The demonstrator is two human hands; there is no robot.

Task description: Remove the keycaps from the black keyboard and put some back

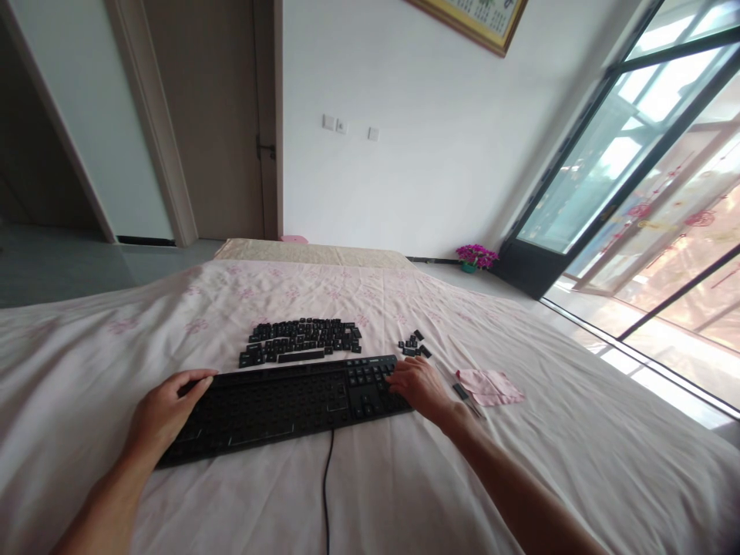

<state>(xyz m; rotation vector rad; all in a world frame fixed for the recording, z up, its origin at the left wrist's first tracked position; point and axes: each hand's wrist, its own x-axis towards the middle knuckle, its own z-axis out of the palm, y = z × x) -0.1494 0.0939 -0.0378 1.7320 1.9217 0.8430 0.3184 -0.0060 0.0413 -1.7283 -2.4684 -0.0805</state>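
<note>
A black computer keyboard [271, 405] lies slightly tilted on the bed, its main section stripped of keycaps. Keys still sit at its right end, around the number pad [367, 375]. My left hand [173, 401] grips the keyboard's left end, thumb along the top edge. Over the right end, my right hand [419, 385] has curled fingers against the number-pad keys; its fingertips are partly hidden. Behind the keyboard, loose black keycaps [306, 337] are laid out in rows, with a long space bar [301, 357] in front. Several more keycaps [412, 343] lie beyond my right hand.
A pink cloth [489, 387] lies right of my right hand, with a small dark piece [460, 391] beside it. The cable [327, 493] runs toward me over the wrinkled bedsheet [422, 493]. Beyond the bed are a flowerpot [475, 259], a door [208, 116] and glass panels [590, 162].
</note>
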